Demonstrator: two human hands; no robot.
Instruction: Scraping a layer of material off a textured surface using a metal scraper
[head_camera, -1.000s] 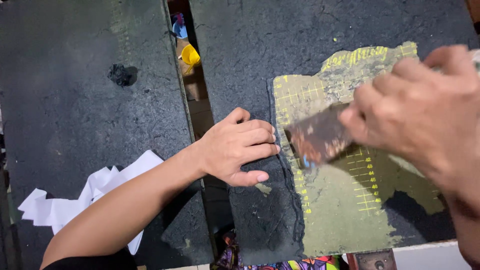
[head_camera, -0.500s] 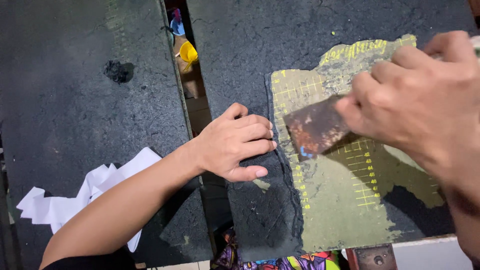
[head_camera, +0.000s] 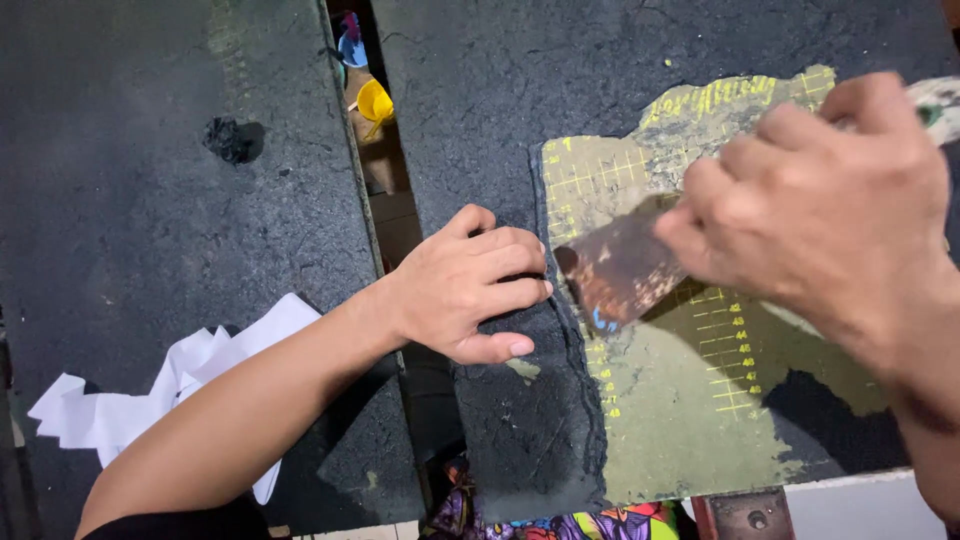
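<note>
White paper scraps (head_camera: 150, 400) well left of the fingers, left hand (head_camera: 465, 290) pressed flat on the black coating (head_camera: 520, 420), fingers together, right hand (head_camera: 820, 210) gripping a rusty scraper (head_camera: 615, 275), blade just beyond the left fingertips, on the green mat (head_camera: 690, 400)

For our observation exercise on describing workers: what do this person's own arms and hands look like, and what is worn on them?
Both hands are bare: no gloves, rings or watch show. The left hand leads to a bare forearm, with a dark sleeve edge near the elbow. The right hand and its wrist are uncovered too; no sleeve is in view there.
</note>
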